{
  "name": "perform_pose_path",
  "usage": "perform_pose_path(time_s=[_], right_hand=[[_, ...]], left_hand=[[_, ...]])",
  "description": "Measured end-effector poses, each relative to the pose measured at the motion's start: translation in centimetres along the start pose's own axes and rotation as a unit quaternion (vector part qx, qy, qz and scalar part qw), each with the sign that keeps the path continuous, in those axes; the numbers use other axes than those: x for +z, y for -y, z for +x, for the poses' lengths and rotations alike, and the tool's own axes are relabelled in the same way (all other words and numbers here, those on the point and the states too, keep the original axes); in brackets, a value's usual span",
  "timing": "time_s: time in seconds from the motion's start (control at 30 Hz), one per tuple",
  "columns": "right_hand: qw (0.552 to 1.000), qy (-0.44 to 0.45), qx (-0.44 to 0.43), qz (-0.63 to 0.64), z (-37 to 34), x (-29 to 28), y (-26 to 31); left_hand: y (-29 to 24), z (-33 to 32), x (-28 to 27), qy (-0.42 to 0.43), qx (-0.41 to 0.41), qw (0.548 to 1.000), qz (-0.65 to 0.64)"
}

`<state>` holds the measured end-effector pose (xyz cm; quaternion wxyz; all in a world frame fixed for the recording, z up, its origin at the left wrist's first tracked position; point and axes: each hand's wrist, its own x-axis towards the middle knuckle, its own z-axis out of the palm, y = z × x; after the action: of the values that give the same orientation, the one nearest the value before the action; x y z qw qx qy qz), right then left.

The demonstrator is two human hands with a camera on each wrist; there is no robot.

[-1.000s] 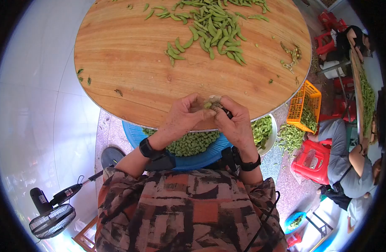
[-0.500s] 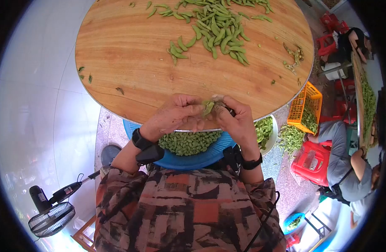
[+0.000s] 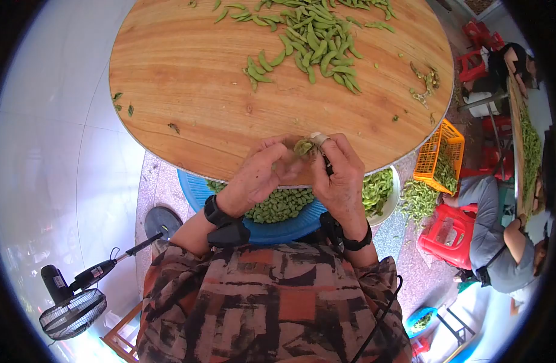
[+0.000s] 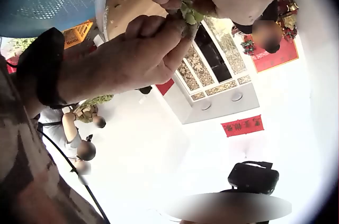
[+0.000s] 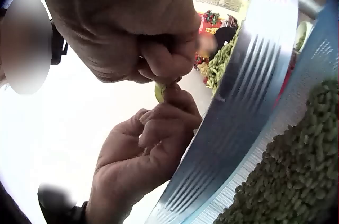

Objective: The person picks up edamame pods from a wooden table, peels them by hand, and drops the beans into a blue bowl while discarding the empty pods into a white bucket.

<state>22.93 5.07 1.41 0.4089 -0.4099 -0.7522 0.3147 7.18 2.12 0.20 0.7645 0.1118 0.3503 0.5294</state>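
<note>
Close over the near edge of the round wooden table, my two hands meet at a green bean pod. My right hand grips the pod, with a small black item of unclear kind in its curled fingers and a pale wrapping at a fingertip. Fingers of my left hand pinch at the pod's other side, blurred in the head view. The left wrist view shows split green pod between both hands' fingertips. Below the hands, a blue basin holds many shelled beans.
A heap of bean pods lies on the table's far side, with scraps to the right. A white bowl of green pods or hulls stands beside the basin. Farther right are an orange crate, a red stool and seated people. A fan stands left.
My left hand moved back from the pod half a second ago and has come in to it again, blurred. My right hand keeps its grip, turned slightly more upright.
</note>
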Motion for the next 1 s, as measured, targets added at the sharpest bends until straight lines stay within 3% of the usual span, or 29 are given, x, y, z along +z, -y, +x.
perform_pose_path(time_s=[0.13, 0.2, 0.33, 0.47, 0.57, 0.63, 0.67, 0.77, 0.83, 0.87, 0.93, 1.0], right_hand=[[0.999, 0.002, -0.034, -0.037, -0.4, 0.3, 0.6], [0.999, 0.004, -0.032, -0.041, -0.5, 0.3, 0.5], [0.999, 0.017, -0.019, -0.028, -0.5, 0.2, 0.4], [0.998, 0.014, -0.048, -0.028, -0.4, 0.3, 0.6], [1.000, -0.001, -0.013, 0.002, -0.2, -0.1, 0.4], [0.992, 0.022, 0.070, 0.100, -0.1, -0.8, 0.0], [0.992, 0.023, 0.070, 0.101, -0.1, -1.2, -0.4], [0.987, 0.093, 0.068, 0.114, -0.4, -2.8, -1.1], [0.965, 0.146, 0.132, 0.171, -0.8, -3.3, -0.9], [0.965, 0.147, 0.133, 0.172, -0.8, -3.1, -0.9], [0.980, 0.124, 0.043, 0.148, -0.8, -2.7, -0.9], [0.984, 0.112, 0.046, 0.130, -0.6, -2.6, -0.2]], left_hand=[[0.3, 0.1, 0.0, 0.008, 0.014, 0.999, 0.049], [0.4, 0.4, -1.0, 0.072, 0.027, 0.994, 0.076], [0.5, 0.3, -0.8, 0.043, 0.020, 0.998, 0.038], [0.6, 0.5, -1.3, 0.069, 0.022, 0.997, 0.007], [0.3, 0.6, -1.5, 0.086, 0.014, 0.996, 0.027], [-0.2, 0.2, -1.6, 0.108, 0.003, 0.993, 0.049], [-0.7, -0.3, -1.5, 0.130, -0.004, 0.984, 0.118], [-1.7, -1.4, -1.3, 0.166, -0.024, 0.962, 0.214], [-1.7, -1.5, -1.4, 0.179, -0.036, 0.953, 0.242], [-1.4, -1.3, -1.7, 0.186, -0.038, 0.952, 0.240], [-0.7, -0.8, -2.0, 0.195, -0.040, 0.951, 0.238], [0.0, -0.5, -2.0, 0.200, -0.029, 0.961, 0.188]])
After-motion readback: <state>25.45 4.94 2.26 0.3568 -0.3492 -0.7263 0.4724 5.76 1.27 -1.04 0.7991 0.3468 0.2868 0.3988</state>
